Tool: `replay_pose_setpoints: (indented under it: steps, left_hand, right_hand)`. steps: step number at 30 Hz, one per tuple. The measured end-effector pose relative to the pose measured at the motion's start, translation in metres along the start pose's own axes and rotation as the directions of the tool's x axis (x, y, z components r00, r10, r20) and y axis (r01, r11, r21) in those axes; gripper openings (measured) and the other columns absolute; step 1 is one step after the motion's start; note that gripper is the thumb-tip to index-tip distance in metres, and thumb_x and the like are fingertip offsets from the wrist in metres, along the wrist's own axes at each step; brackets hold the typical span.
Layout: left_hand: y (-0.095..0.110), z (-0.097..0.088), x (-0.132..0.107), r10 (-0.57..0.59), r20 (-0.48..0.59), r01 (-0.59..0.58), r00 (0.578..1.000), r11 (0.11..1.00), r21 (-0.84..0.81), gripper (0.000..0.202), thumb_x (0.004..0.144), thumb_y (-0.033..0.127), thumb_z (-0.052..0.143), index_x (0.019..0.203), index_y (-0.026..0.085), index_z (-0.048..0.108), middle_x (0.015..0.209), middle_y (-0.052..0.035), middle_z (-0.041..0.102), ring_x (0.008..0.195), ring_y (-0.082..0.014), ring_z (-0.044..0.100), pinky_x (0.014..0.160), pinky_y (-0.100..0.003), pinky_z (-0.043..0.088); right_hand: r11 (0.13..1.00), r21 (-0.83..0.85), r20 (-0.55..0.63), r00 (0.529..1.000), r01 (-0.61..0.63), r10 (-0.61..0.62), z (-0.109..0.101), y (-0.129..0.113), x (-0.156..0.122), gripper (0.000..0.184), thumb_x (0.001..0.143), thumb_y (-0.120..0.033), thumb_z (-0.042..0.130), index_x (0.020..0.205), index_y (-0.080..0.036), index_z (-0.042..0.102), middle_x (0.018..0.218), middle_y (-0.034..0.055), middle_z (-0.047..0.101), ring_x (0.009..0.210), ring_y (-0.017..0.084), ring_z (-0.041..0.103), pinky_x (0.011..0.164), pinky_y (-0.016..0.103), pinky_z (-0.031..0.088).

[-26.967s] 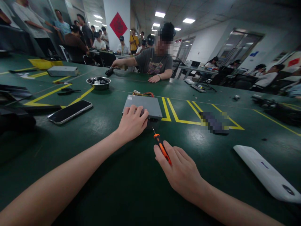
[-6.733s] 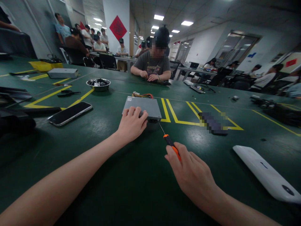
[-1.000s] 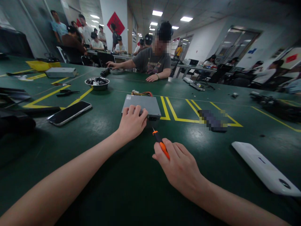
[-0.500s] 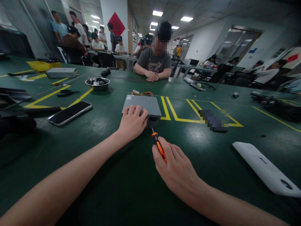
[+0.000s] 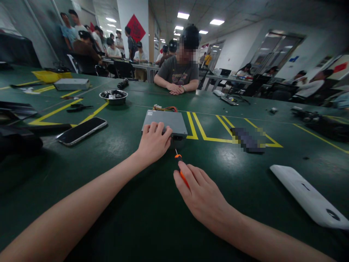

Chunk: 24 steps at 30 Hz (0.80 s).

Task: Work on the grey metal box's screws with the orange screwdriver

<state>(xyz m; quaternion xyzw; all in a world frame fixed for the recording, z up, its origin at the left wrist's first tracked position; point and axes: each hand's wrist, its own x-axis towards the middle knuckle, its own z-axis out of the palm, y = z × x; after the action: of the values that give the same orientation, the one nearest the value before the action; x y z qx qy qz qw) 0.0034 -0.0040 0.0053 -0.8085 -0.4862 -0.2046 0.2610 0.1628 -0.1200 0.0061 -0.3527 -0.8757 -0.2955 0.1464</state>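
Fingers (image 5: pixel 156 128) of left hand (image 5: pixel 153 143) lie flat, unclenched, on near edge of thin grey metal box (image 5: pixel 169 119), mid green table (image 5: pixel 136 211); coloured wires (image 5: pixel 165 108) at box's 12 o'clock. Right hand (image 5: pixel 203 198), at box's 5 o'clock, grips orange-black screwdriver (image 5: pixel 178 160), tip toward box's near corner.

Left hand (image 5: pixel 153 142) lies palm-down, arm outstretched; right hand (image 5: pixel 201 198) pinches, fingers closed.

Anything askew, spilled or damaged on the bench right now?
Nothing stands out. The left hand lies on the grey box, and the right hand holds the orange screwdriver, tip toward the box's near edge. Coloured wires stick out of its far side, bunched, not strewn. No spill or damage shows.
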Motion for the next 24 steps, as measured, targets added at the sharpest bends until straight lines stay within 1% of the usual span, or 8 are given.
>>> replay_pose_setpoints:
  steps: [2, 5, 8, 11, 14, 17, 20, 24]
  left_hand:
    - [0.0002, -0.0003, 0.0001, 0.0, 0.009, 0.0, 1.0, 1.0, -0.005, 0.031, 0.086, 0.032, 0.034, 0.11, 0.019, 0.05, 0.107, -0.0131, 0.05, 0.096, -0.0296, 0.042, 0.077, -0.043, 0.033]
    - [0.0005, 0.0002, 0.0, -0.006, 0.012, 0.006, 1.0, 0.999, -0.031, 0.031, 0.086, 0.033, 0.035, 0.109, 0.018, 0.05, 0.106, -0.013, 0.049, 0.097, -0.0297, 0.042, 0.077, -0.043, 0.033]
    - [0.0006, 0.001, -0.0003, -0.016, 0.008, 0.017, 1.0, 0.998, -0.062, 0.031, 0.085, 0.032, 0.037, 0.109, 0.019, 0.05, 0.107, -0.013, 0.049, 0.098, -0.0295, 0.042, 0.078, -0.043, 0.032]
    - [0.0006, 0.0007, -0.0006, -0.012, 0.005, 0.012, 1.0, 0.999, -0.046, 0.031, 0.085, 0.032, 0.036, 0.11, 0.019, 0.049, 0.108, -0.013, 0.049, 0.098, -0.0294, 0.042, 0.079, -0.043, 0.033]
    - [0.0006, -0.0001, -0.0006, -0.011, 0.0, 0.011, 1.0, 1.0, -0.023, 0.03, 0.086, 0.032, 0.035, 0.109, 0.019, 0.049, 0.107, -0.0122, 0.049, 0.098, -0.0289, 0.042, 0.078, -0.042, 0.033]
    - [0.0007, -0.0001, -0.0003, -0.005, 0.006, 0.005, 1.0, 1.0, -0.021, 0.031, 0.085, 0.034, 0.036, 0.109, 0.019, 0.05, 0.105, -0.0122, 0.049, 0.096, -0.0289, 0.042, 0.077, -0.042, 0.033]
    - [0.0008, 0.0007, 0.0, -0.002, 0.008, 0.002, 1.0, 1.0, -0.012, 0.032, 0.085, 0.034, 0.036, 0.109, 0.018, 0.05, 0.104, -0.0128, 0.05, 0.095, -0.0297, 0.042, 0.076, -0.042, 0.034]
    - [0.0008, 0.0014, 0.0002, -0.003, -0.009, 0.003, 1.0, 1.0, -0.016, 0.031, 0.085, 0.032, 0.037, 0.108, 0.018, 0.051, 0.104, -0.0131, 0.05, 0.095, -0.0296, 0.042, 0.076, -0.042, 0.033]
  right_hand:
    - [0.999, -0.022, -0.032, 0.999, 0.027, -0.028, -0.0005, 0.0021, 0.0004, 0.028, 0.082, -0.006, 0.036, 0.106, -0.01, 0.05, 0.108, 0.0196, 0.056, 0.084, 0.019, 0.059, 0.072, 0.031, 0.046]
    - [0.998, -0.062, -0.066, 0.997, -0.03, 0.026, -0.0018, 0.0057, 0.0006, 0.021, 0.083, -0.011, 0.042, 0.103, -0.011, 0.05, 0.099, 0.0187, 0.06, 0.073, 0.016, 0.059, 0.066, 0.029, 0.046]
    - [0.996, -0.052, -0.019, 0.997, -0.076, 0.075, -0.0016, 0.004, 0.0004, 0.022, 0.083, -0.014, 0.045, 0.104, -0.011, 0.05, 0.101, 0.0185, 0.059, 0.082, 0.021, 0.059, 0.07, 0.033, 0.047]
    - [1.0, -0.022, 0.027, 0.999, -0.022, 0.023, 0.0, 0.0002, 0.0006, 0.028, 0.08, -0.008, 0.041, 0.107, -0.011, 0.049, 0.113, 0.0184, 0.054, 0.097, 0.025, 0.055, 0.077, 0.035, 0.045]
    - [0.998, -0.042, 0.0, 0.999, 0.037, -0.037, 0.0001, 0.0021, 0.0009, 0.027, 0.081, -0.008, 0.04, 0.107, -0.013, 0.049, 0.11, 0.0187, 0.056, 0.086, 0.02, 0.058, 0.074, 0.033, 0.045]
    - [0.997, -0.078, -0.025, 1.0, -0.02, 0.018, -0.0018, 0.0076, 0.0008, 0.023, 0.082, -0.01, 0.043, 0.104, -0.013, 0.049, 0.101, 0.0192, 0.059, 0.073, 0.017, 0.058, 0.068, 0.031, 0.046]
    - [0.995, -0.076, 0.012, 0.998, -0.062, 0.063, -0.0028, 0.0074, 0.0001, 0.025, 0.081, -0.01, 0.043, 0.105, -0.013, 0.049, 0.105, 0.0184, 0.057, 0.083, 0.021, 0.058, 0.071, 0.034, 0.046]
    - [0.998, -0.068, 0.031, 0.999, 0.017, -0.015, -0.0006, -0.0013, 0.0003, 0.028, 0.08, -0.006, 0.039, 0.105, -0.013, 0.05, 0.111, 0.0178, 0.055, 0.089, 0.021, 0.058, 0.076, 0.034, 0.046]
